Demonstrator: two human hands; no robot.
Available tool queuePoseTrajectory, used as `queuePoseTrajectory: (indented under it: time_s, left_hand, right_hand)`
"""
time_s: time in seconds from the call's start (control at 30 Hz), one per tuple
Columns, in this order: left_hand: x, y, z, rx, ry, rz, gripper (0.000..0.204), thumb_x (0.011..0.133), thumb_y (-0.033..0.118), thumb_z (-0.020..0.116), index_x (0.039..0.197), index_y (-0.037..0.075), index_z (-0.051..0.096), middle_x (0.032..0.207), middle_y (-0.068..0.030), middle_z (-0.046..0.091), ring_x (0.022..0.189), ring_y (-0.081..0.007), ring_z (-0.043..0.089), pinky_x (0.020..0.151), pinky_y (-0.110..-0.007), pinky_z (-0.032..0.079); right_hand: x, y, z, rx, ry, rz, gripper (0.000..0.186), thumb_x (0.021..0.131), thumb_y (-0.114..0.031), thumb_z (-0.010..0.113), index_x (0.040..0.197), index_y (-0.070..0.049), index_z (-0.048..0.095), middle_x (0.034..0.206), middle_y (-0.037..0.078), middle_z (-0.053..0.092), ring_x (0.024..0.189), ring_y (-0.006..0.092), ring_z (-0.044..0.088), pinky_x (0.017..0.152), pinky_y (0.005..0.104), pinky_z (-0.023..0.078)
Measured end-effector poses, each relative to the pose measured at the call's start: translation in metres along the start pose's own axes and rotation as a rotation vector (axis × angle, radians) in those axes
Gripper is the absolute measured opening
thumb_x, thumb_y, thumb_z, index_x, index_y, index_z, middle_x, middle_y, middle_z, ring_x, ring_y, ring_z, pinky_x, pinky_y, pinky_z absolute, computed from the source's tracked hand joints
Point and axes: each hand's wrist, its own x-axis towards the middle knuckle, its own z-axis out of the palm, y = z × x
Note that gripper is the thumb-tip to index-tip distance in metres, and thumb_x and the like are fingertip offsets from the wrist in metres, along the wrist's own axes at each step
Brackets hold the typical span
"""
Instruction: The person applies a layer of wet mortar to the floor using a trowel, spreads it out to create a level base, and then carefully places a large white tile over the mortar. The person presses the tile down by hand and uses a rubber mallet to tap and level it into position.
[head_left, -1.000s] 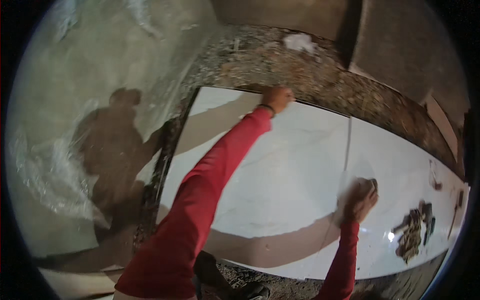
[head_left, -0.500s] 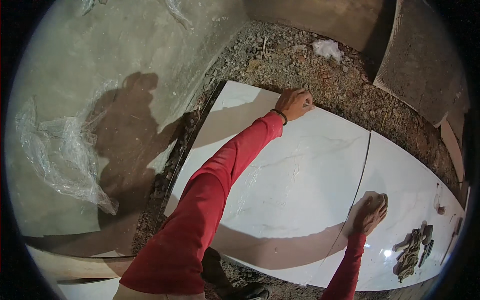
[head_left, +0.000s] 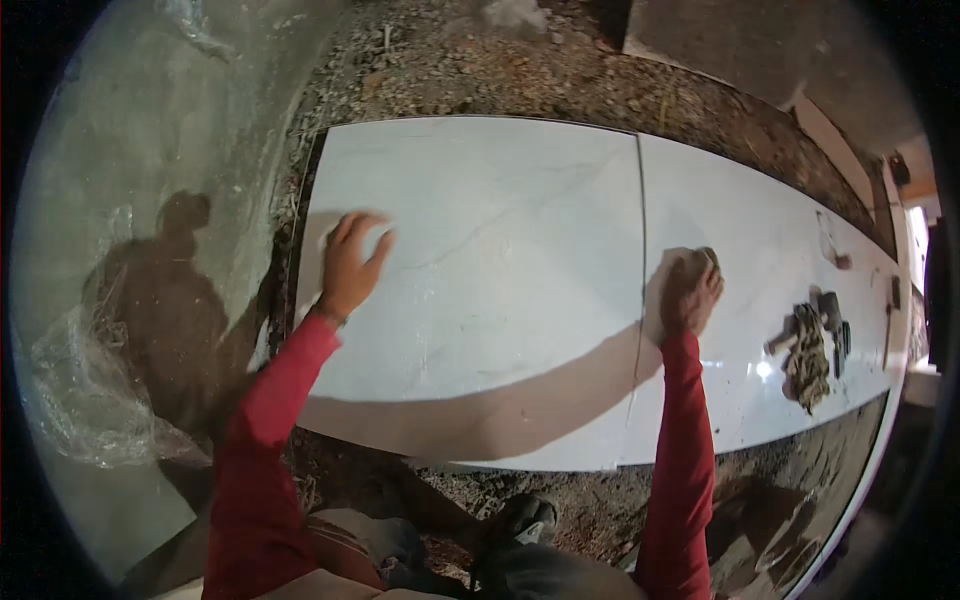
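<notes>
My left hand (head_left: 352,268) is over the left part of a large white, faintly veined tile (head_left: 480,260). Its fingers are spread and hold nothing; whether it touches the surface I cannot tell. A second white tile (head_left: 740,200) adjoins it on the right, with a narrow dark seam between the two. My right hand (head_left: 694,292) rests on that second tile, just right of the seam. Its fingers are curled closed, and what they hold, if anything, is hidden.
On the right tile lie a crumpled dirty glove (head_left: 806,365) and several small tools beside it. Gravelly soil (head_left: 450,70) borders the far side. At left, crumpled clear plastic (head_left: 100,390) lies on grey concrete (head_left: 170,130). My shoe (head_left: 527,515) is at the near edge.
My left hand has left the far edge of the left tile and come back toward me and left, its fingers opening out. The view has shifted; my right hand still rests beside the seam.
</notes>
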Motion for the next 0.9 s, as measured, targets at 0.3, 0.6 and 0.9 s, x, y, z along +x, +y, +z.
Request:
queuePoseTrajectory:
  time_s: [0.3, 0.6, 0.9]
  left_hand:
    - [-0.151, -0.066, -0.061, 0.158, 0.151, -0.564, 0.039, 0.093, 0.028, 0.055, 0.122, 0.003, 0.053, 0.118, -0.0192, 0.056, 0.110, -0.0364, 0.052, 0.094, -0.044, 0.043]
    - [-0.139, -0.063, -0.046, 0.393, 0.071, -0.692, 0.038, 0.089, 0.032, 0.057, 0.119, 0.008, 0.060, 0.117, -0.0164, 0.060, 0.113, -0.0360, 0.051, 0.096, -0.049, 0.040]
    - [-0.138, -0.080, -0.024, 0.258, 0.288, -0.709, 0.032, 0.089, 0.029, 0.054, 0.110, 0.008, 0.065, 0.110, -0.0174, 0.062, 0.108, -0.0363, 0.054, 0.091, -0.048, 0.043]
  right_hand:
    - [-0.125, -0.036, -0.094, 0.465, -0.063, 0.199, 0.017, 0.091, -0.015, 0.058, 0.101, -0.002, 0.059, 0.098, 0.014, 0.061, 0.092, 0.0255, 0.059, 0.082, 0.0352, 0.046]
    - [-0.274, -0.073, -0.195, 0.908, -0.467, 0.988, 0.035, 0.098, -0.028, 0.050, 0.072, -0.005, 0.052, 0.056, 0.000, 0.049, 0.047, 0.0076, 0.044, 0.044, 0.0241, 0.035]
    - [-0.274, -0.058, -0.189, 0.808, -0.595, 1.045, 0.037, 0.093, -0.034, 0.058, 0.074, -0.003, 0.060, 0.055, 0.001, 0.053, 0.043, 0.0070, 0.047, 0.041, 0.0245, 0.034]
